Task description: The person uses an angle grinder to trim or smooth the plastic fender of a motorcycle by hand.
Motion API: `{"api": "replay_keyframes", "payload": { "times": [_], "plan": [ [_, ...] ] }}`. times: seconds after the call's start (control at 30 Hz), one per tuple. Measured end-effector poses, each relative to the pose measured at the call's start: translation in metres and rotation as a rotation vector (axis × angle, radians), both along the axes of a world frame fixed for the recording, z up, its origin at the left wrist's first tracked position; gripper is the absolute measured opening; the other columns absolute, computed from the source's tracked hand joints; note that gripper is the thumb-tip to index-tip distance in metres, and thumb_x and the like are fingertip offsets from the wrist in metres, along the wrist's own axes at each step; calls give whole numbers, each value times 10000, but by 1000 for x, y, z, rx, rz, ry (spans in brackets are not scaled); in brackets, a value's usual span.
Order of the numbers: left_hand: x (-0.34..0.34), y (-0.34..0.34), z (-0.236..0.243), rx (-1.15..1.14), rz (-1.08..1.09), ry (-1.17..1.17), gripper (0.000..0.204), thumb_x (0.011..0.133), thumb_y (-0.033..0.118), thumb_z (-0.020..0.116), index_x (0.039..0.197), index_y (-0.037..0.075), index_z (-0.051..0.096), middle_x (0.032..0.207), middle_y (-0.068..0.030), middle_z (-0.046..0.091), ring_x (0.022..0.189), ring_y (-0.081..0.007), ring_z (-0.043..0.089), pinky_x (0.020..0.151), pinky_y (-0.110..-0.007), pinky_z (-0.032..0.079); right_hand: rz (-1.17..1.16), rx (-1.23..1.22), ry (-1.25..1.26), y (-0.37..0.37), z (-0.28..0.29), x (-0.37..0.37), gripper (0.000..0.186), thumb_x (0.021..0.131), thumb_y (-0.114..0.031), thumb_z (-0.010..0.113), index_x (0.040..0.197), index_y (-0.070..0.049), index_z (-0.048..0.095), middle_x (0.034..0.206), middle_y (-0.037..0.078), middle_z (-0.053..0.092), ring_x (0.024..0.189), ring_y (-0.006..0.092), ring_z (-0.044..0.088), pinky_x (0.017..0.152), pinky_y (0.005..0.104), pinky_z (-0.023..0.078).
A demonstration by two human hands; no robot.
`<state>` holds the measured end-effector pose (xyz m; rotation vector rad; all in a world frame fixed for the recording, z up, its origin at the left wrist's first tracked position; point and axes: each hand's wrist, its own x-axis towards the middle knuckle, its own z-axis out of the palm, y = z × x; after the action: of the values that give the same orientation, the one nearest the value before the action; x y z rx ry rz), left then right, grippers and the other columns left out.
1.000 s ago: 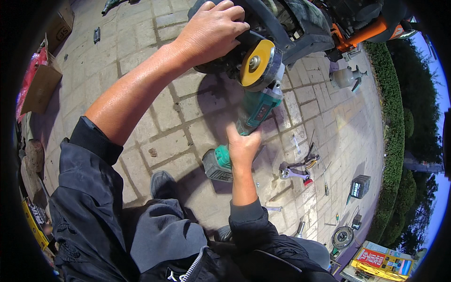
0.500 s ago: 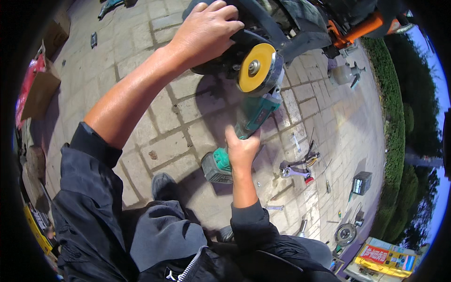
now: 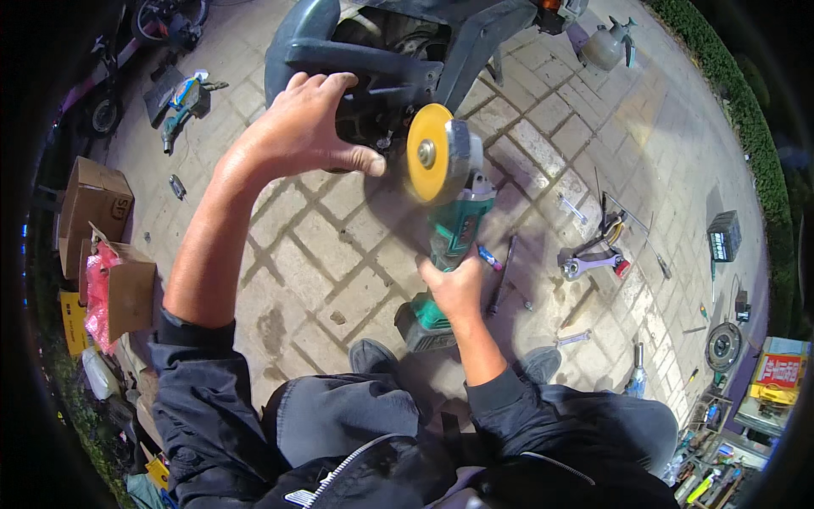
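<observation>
My right hand (image 3: 456, 290) is wrapped around the body of a green cordless angle grinder (image 3: 458, 222). Its yellow disc (image 3: 428, 153) faces left, blurred at the lower edge, and its battery end hangs low near my legs. To the left, my left hand (image 3: 309, 127) has its thumb stretched out and its fingers apart, with nothing in it. The fingers are in front of the dark plastic bodywork (image 3: 356, 61) of a vehicle; whether they touch it I cannot tell. The disc is close to the vehicle's underside parts, with a gap in view.
On the paving to the right lie a wrench (image 3: 572, 338), a purple-grey tool (image 3: 589, 265) and a dark battery pack (image 3: 725, 236). Cardboard boxes (image 3: 127, 288) stand at the left. Behind them lies a green power tool (image 3: 176, 123). A sprayer bottle (image 3: 606, 47) stands at the far right.
The view has swung, so the floor and the vehicle appear shifted. My left hand's fingers, earlier curled at the bodywork, are now spread with the thumb out. The grinder stays in my right hand.
</observation>
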<state>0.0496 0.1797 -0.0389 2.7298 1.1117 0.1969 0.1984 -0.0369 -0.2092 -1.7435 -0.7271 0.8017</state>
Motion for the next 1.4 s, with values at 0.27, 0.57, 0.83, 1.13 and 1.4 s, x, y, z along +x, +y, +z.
{"api": "replay_keyframes", "payload": {
  "times": [0.27, 0.57, 0.83, 1.13, 1.4],
  "plan": [
    [5, -12, 2, 48, 82, 97, 1414, 436, 859, 754, 1512, 56, 311, 1363, -272, 500, 1329, -433, 408, 1098, -552, 351, -29, -74, -121, 0, 4, -17, 492, 693, -168, 808, 1080, 35, 581, 877, 159, 709, 785, 256, 690, 734, 371, 530],
    [11, -18, -20, 167, 163, -103, 1381, 432, 834, 788, 1500, 70, 362, 1297, -272, 536, 1271, -439, 470, 1027, -562, 404, 19, -45, -123, 5, -9, -5, 509, 681, -149, 822, 1082, 37, 569, 913, 174, 714, 824, 269, 699, 754, 374, 533],
    [14, -18, -18, 104, 200, -152, 1316, 499, 747, 835, 1505, 60, 338, 1352, -300, 489, 1313, -445, 428, 1090, -522, 367, 65, 53, -160, 17, -9, 1, 539, 702, -224, 826, 1099, 15, 551, 902, 210, 712, 847, 372, 702, 740, 429, 532],
    [11, -19, -19, 120, 238, -213, 1339, 468, 790, 818, 1496, 73, 347, 1314, -258, 521, 1294, -416, 440, 1064, -543, 380, 85, 102, -92, 28, -7, 1, 451, 712, -95, 818, 1077, 30, 585, 951, 99, 697, 834, 162, 639, 771, 319, 518],
    [10, -18, -21, 104, 231, -232, 1351, 467, 825, 790, 1500, 74, 349, 1322, -267, 516, 1308, -421, 425, 1062, -556, 374, 81, 112, -89, 31, -4, -1, 446, 715, -109, 817, 1076, 26, 592, 941, 95, 695, 830, 160, 636, 768, 318, 514]
  ]
}}
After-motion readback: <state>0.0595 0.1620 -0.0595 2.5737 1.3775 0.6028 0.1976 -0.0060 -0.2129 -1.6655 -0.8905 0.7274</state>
